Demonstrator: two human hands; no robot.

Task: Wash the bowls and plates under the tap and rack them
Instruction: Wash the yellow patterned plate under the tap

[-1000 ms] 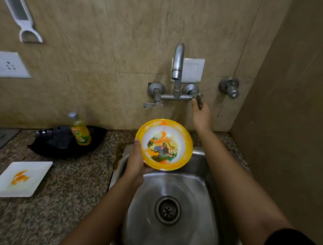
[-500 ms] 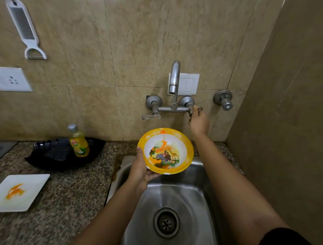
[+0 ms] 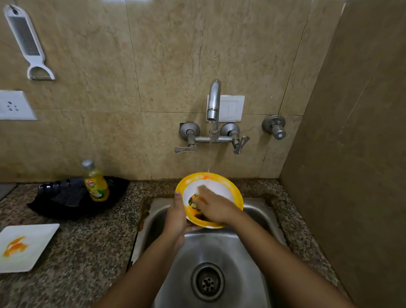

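A yellow-rimmed bowl with a cartoon animal picture inside is held tilted over the steel sink. My left hand grips its left rim, thumb on the edge and fingers underneath. My right hand lies inside the bowl with its fingers spread flat on the inner surface, blurred. Water runs from the tap onto the far rim of the bowl. A white square plate with an orange smear lies on the counter at the left.
A yellow dish-soap bottle stands on a black tray at the back of the granite counter. The right tap handle and a separate wall valve are on the tiled wall. A brown wall closes the right side.
My right hand left the right tap handle and came down into the bowl. Water now runs from the tap. The bowl stays in my left hand over the sink.
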